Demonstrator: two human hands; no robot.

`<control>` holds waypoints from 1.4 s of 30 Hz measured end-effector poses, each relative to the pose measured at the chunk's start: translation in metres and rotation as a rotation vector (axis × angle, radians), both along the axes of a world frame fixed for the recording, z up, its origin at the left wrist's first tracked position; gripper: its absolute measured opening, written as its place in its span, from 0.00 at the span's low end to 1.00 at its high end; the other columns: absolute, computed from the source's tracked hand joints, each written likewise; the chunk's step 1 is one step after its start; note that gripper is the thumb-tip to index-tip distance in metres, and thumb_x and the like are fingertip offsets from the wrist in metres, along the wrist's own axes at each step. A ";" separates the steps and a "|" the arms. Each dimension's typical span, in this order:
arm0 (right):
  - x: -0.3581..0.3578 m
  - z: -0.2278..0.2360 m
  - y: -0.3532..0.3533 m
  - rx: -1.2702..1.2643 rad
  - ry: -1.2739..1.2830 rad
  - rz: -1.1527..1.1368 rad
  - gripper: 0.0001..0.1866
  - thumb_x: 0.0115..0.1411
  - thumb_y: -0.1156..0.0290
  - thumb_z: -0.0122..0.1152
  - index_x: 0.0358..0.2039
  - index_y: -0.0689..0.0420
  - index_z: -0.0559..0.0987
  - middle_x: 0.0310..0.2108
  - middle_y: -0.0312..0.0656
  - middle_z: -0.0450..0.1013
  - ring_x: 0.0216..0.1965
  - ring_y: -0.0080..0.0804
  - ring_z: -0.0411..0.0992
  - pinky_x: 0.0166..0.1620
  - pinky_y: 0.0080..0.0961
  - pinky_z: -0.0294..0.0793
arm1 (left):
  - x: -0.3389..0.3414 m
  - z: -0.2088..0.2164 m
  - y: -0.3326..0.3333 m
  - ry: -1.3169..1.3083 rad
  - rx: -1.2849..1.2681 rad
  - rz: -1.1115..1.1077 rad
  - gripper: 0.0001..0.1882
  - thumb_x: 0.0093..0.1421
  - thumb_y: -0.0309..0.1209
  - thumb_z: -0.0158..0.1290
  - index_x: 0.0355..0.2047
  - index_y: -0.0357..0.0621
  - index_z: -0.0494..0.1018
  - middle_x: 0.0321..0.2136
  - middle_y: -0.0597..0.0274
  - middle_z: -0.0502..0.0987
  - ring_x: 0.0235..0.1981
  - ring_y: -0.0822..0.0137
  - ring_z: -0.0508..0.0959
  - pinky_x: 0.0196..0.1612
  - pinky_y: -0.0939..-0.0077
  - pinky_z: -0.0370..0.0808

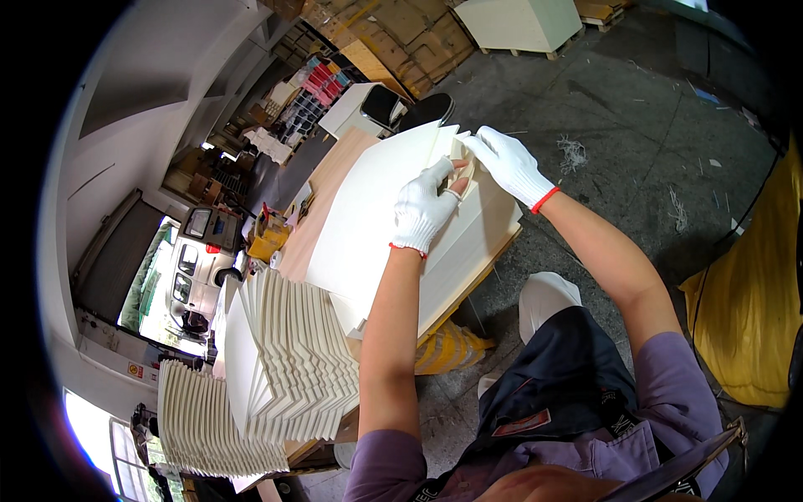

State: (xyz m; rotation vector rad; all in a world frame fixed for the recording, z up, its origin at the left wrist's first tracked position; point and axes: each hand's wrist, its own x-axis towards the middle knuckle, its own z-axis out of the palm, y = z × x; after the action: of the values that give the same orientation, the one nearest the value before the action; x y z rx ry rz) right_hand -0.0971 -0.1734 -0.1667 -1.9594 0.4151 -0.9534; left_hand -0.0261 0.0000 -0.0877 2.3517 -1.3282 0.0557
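Note:
A large cream-white sheet of card or foam [368,209] lies on a flat stack on the table, with narrow folded strips along its right edge. My left hand [425,205], in a white knit glove with bare thumb and index fingertips, rests on the sheet with those fingers closed at the folded edge. My right hand [506,163], gloved in white with a red cuff, reaches over the far right corner, fingers pressed together on the strip's edge. Its fingertips are partly hidden. Below the sheet shows the side of the stack [468,243].
Tall piles of zigzag-folded cream sheets [293,360] and another pile [209,418] stand at the left. A yellow tool container [268,238] sits on the table's far left. Beyond are a black chair [425,111] and cartons [393,42]. Yellow sheeting [744,301] hangs at right.

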 end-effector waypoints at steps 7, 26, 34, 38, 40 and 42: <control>-0.010 0.011 0.000 -0.059 0.002 -0.051 0.29 0.71 0.40 0.49 0.40 0.58 0.77 0.38 0.53 0.79 0.42 0.57 0.77 0.44 0.46 0.73 | 0.003 -0.016 0.002 -0.270 -0.123 -0.132 0.21 0.61 0.35 0.61 0.55 0.63 0.81 0.41 0.49 0.85 0.38 0.48 0.85 0.43 0.61 0.81; 0.017 0.023 0.082 1.159 0.138 0.752 0.07 0.71 0.67 0.59 0.42 0.56 0.75 0.29 0.31 0.70 0.24 0.13 0.68 0.19 0.08 0.64 | -0.068 -0.117 0.167 0.952 -0.945 -0.036 0.14 0.70 0.26 0.48 0.54 0.39 0.73 0.57 0.50 0.78 0.57 0.55 0.79 0.58 0.63 0.76; -0.068 0.031 0.059 1.044 0.171 0.683 0.08 0.70 0.65 0.63 0.40 0.55 0.76 0.18 0.26 0.65 0.12 0.12 0.59 0.13 0.10 0.56 | -0.071 -0.122 0.235 1.970 -1.479 -0.204 0.36 0.74 0.57 0.40 0.73 0.48 0.58 0.70 0.48 0.64 0.65 0.42 0.71 0.60 0.46 0.78; -0.136 0.018 0.054 0.971 0.262 0.555 0.12 0.72 0.59 0.59 0.41 0.56 0.77 0.12 0.29 0.64 0.08 0.17 0.57 0.11 0.15 0.53 | -0.087 -0.073 0.250 1.792 -1.202 0.184 0.47 0.70 0.66 0.39 0.72 0.38 0.59 0.66 0.42 0.69 0.66 0.44 0.72 0.66 0.49 0.74; -0.165 0.019 0.056 0.920 0.306 0.506 0.15 0.73 0.57 0.57 0.41 0.56 0.77 0.10 0.30 0.63 0.06 0.19 0.55 0.09 0.18 0.52 | -0.085 -0.077 0.254 1.764 -0.991 0.246 0.35 0.73 0.52 0.47 0.67 0.34 0.67 0.56 0.44 0.79 0.57 0.51 0.81 0.62 0.58 0.78; -0.182 0.017 0.057 0.887 0.318 0.521 0.17 0.73 0.55 0.56 0.44 0.58 0.77 0.09 0.32 0.64 0.04 0.20 0.54 0.09 0.19 0.52 | -0.104 -0.064 0.261 1.475 -0.897 0.280 0.23 0.69 0.34 0.56 0.60 0.34 0.71 0.51 0.50 0.81 0.50 0.58 0.84 0.54 0.63 0.82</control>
State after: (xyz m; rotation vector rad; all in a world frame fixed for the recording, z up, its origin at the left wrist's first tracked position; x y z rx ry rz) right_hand -0.2789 -0.1162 -0.1492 -1.2728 0.3828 -0.0634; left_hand -0.1302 0.2610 -0.1515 1.1459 -0.1168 -0.6936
